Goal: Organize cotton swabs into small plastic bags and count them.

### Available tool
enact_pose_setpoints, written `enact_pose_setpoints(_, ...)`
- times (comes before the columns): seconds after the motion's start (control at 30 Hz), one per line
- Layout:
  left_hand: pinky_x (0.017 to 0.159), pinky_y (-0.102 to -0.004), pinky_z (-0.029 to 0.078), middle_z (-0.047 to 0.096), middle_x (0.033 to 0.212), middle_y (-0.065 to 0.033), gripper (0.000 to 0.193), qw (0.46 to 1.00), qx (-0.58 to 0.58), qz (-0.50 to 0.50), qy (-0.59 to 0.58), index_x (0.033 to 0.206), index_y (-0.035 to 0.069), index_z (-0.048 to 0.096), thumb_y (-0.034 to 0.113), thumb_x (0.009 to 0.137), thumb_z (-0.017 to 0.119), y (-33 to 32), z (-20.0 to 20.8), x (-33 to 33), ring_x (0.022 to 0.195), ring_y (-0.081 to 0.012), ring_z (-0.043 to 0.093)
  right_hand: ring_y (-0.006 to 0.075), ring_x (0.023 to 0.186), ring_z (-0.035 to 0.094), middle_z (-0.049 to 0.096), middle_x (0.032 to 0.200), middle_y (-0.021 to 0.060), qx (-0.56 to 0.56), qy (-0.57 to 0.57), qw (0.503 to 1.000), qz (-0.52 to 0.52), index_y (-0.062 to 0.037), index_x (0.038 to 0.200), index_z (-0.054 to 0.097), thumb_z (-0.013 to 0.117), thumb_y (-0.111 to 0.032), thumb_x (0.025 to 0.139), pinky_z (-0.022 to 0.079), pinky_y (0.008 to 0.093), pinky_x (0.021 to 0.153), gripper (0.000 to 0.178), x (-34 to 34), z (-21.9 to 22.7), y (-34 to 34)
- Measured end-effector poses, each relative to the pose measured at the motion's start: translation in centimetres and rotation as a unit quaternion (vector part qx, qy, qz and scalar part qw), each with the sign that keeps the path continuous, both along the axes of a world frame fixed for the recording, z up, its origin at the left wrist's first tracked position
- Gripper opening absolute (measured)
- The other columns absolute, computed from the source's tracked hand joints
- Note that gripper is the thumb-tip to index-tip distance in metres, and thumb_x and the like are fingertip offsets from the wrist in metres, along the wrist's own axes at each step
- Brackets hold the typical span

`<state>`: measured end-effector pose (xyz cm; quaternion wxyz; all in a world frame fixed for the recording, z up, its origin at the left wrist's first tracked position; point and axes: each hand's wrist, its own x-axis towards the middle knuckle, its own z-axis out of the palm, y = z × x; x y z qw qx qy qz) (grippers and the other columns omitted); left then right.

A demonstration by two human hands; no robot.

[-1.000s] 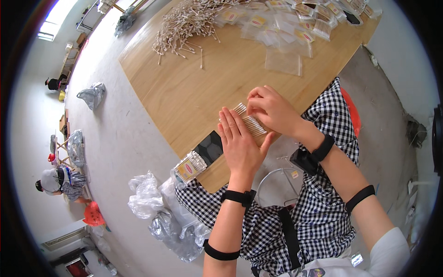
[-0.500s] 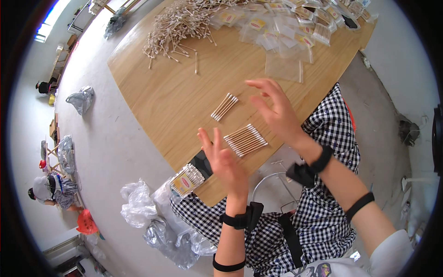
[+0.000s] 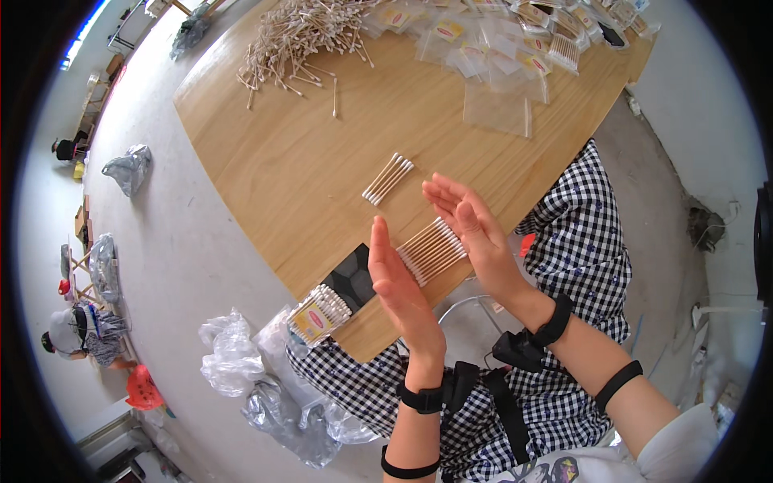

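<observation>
A flat row of cotton swabs (image 3: 433,251) lies side by side on the wooden table, between my two hands. Along its left end stands my left hand (image 3: 401,294), fingers stretched out and palm turned inward. My right hand (image 3: 483,241) faces it at the other end, fingers straight and partly over the swab tips; whether either hand touches the swabs I cannot tell. Just beyond lies a smaller group of several swabs (image 3: 388,179). Left of my left hand are a dark patterned flat object (image 3: 352,278) and a clear bag packed with swabs (image 3: 318,314), at the table edge.
A big loose heap of swabs (image 3: 298,40) covers the table's far left. Clear zip bags (image 3: 498,109) and filled packs (image 3: 564,50) spread across the far right. Crumpled plastic (image 3: 233,354) sits on the floor at left. Another person (image 3: 84,334) is far left.
Both hands have come lower and closer together, to the two ends of the larger swab row. My left hand moved right, and my right hand's fingers drew together. The swab groups keep their arrangement.
</observation>
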<state>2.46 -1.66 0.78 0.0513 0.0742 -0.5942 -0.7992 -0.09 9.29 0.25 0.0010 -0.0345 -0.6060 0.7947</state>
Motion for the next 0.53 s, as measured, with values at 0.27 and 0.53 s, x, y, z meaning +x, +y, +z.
enact_pose_setpoints(0.27,0.123,-0.0362,0.012,0.03,0.16,-0.0129,0.072,0.989,0.033,0.143,0.015,0.151,0.003,0.032,0.057,0.105,0.026,0.3,0.5,0.7,0.15,-0.0216,0.022,0.0281,0.147,0.032,0.041,0.152,0.0174,0.566,0.176,0.805,-0.018,0.0018,0.148,0.038,0.046,-0.017,0.101,0.027,0.0411,0.119,0.051,-2.4,-1.3,-1.3)
enact_pose_setpoints(0.53,0.123,-0.0386,0.014,0.035,0.157,-0.0123,0.066,0.972,0.051,0.227,0.019,0.15,0.005,0.035,0.053,0.106,0.031,-2.9,0.3,1.1,0.149,-0.0209,0.026,0.029,0.149,0.027,0.035,0.157,0.0175,0.631,0.249,0.729,0.091,0.0018,0.148,0.038,0.05,-0.013,0.092,0.021,0.0434,0.123,0.059,-3.4,-1.9,-4.2)
